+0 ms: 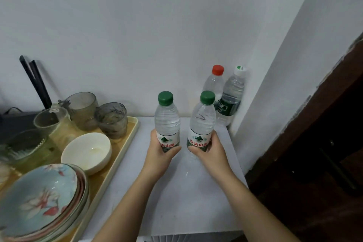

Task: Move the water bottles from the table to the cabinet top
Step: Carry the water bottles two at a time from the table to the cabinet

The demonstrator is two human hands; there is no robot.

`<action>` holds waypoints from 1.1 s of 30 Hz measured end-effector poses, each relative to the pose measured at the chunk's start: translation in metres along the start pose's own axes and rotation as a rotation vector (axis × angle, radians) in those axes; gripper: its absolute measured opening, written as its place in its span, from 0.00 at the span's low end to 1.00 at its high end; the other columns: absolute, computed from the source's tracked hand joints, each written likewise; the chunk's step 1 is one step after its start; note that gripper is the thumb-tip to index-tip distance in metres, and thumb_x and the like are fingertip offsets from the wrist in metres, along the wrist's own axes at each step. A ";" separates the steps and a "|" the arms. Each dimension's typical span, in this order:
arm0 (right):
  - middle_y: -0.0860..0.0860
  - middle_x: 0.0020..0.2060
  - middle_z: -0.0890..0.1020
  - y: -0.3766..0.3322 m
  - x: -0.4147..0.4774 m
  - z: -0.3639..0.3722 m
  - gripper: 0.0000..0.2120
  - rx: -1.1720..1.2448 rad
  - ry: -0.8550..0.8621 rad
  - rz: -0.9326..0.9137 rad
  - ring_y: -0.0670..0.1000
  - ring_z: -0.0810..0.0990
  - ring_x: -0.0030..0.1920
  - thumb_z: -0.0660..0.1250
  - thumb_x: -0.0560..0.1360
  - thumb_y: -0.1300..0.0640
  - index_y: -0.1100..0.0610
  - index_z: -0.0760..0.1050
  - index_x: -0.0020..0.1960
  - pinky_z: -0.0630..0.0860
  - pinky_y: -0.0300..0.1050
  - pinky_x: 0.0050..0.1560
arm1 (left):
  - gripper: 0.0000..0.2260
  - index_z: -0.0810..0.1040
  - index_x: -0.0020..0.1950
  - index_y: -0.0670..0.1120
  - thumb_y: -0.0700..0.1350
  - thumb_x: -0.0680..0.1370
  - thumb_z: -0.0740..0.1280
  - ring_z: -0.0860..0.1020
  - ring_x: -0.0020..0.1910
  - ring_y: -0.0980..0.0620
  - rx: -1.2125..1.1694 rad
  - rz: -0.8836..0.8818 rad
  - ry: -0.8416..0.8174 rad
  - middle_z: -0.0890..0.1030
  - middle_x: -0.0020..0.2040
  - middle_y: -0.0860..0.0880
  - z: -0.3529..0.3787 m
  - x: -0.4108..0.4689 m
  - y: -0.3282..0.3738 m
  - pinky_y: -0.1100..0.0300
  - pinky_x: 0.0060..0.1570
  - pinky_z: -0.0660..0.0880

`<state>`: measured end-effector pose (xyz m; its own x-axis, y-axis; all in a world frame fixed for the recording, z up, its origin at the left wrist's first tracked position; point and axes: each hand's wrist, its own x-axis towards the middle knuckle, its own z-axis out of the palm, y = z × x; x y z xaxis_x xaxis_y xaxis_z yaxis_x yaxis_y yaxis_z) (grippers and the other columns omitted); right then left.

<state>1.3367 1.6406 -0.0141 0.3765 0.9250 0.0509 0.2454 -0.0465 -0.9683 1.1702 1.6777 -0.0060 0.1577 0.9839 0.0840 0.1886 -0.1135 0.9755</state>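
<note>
My left hand (159, 155) grips the lower half of a clear green-capped water bottle (167, 118). My right hand (211, 151) grips a second green-capped bottle (202, 120), tilted slightly left. Both bottles are over the white cabinet top (188, 198); I cannot tell whether their bases touch it. In the back right corner stand a red-capped bottle (215, 82) and a white-capped bottle with a dark green label (231, 96), side by side against the wall.
A beige tray (125, 143) on the left carries glass cups (112, 120), a white bowl (87, 152) and a stack of flowered plates (39, 202). A white wall rises behind, and a dark wooden door frame (314, 124) stands to the right.
</note>
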 end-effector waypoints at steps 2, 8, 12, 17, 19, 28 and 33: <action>0.44 0.56 0.80 0.003 0.001 -0.004 0.30 -0.066 -0.018 -0.024 0.43 0.80 0.57 0.79 0.65 0.62 0.45 0.71 0.60 0.77 0.45 0.60 | 0.26 0.68 0.57 0.52 0.32 0.68 0.75 0.76 0.51 0.65 0.088 0.032 0.000 0.76 0.52 0.55 -0.002 0.004 0.001 0.77 0.46 0.71; 0.43 0.52 0.78 -0.001 0.014 -0.001 0.30 -0.149 0.092 -0.076 0.37 0.77 0.49 0.80 0.64 0.63 0.52 0.69 0.60 0.71 0.24 0.47 | 0.28 0.71 0.58 0.52 0.41 0.64 0.80 0.77 0.50 0.56 0.216 -0.017 0.074 0.78 0.52 0.55 0.000 0.018 -0.001 0.62 0.48 0.74; 0.48 0.52 0.72 -0.004 0.038 0.005 0.27 -0.288 0.132 -0.112 0.47 0.75 0.50 0.80 0.65 0.57 0.55 0.73 0.60 0.71 0.34 0.48 | 0.25 0.69 0.55 0.52 0.40 0.66 0.79 0.76 0.47 0.57 0.189 -0.067 0.098 0.78 0.49 0.56 0.008 0.039 0.005 0.72 0.39 0.69; 0.49 0.36 0.74 -0.005 0.061 0.012 0.21 -0.321 0.159 -0.084 0.46 0.72 0.34 0.79 0.66 0.57 0.56 0.73 0.53 0.68 0.32 0.33 | 0.24 0.74 0.56 0.48 0.43 0.64 0.80 0.79 0.51 0.51 0.263 -0.063 0.139 0.80 0.53 0.50 0.017 0.071 0.005 0.56 0.49 0.76; 0.51 0.35 0.75 -0.006 0.069 0.014 0.20 -0.326 0.173 -0.077 0.48 0.73 0.34 0.78 0.68 0.57 0.58 0.71 0.52 0.68 0.33 0.32 | 0.25 0.75 0.57 0.49 0.45 0.63 0.80 0.78 0.52 0.49 0.286 -0.068 0.147 0.80 0.52 0.49 0.019 0.080 0.004 0.50 0.52 0.77; 0.53 0.31 0.79 -0.001 0.096 0.034 0.16 -0.377 0.197 -0.057 0.56 0.81 0.34 0.74 0.72 0.57 0.54 0.66 0.39 0.79 0.55 0.37 | 0.24 0.72 0.57 0.45 0.43 0.67 0.79 0.80 0.52 0.48 0.292 -0.094 0.203 0.82 0.53 0.48 0.018 0.106 0.008 0.52 0.49 0.76; 0.54 0.32 0.80 0.000 0.096 0.034 0.13 -0.454 0.179 -0.084 0.56 0.80 0.35 0.73 0.73 0.54 0.56 0.69 0.39 0.77 0.50 0.36 | 0.22 0.72 0.55 0.44 0.42 0.67 0.79 0.80 0.50 0.47 0.332 -0.078 0.198 0.82 0.51 0.47 0.019 0.113 0.008 0.54 0.46 0.76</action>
<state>1.3424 1.7423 -0.0180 0.4765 0.8552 0.2042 0.6307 -0.1707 -0.7570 1.2076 1.7849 0.0073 -0.0537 0.9952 0.0817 0.5006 -0.0439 0.8646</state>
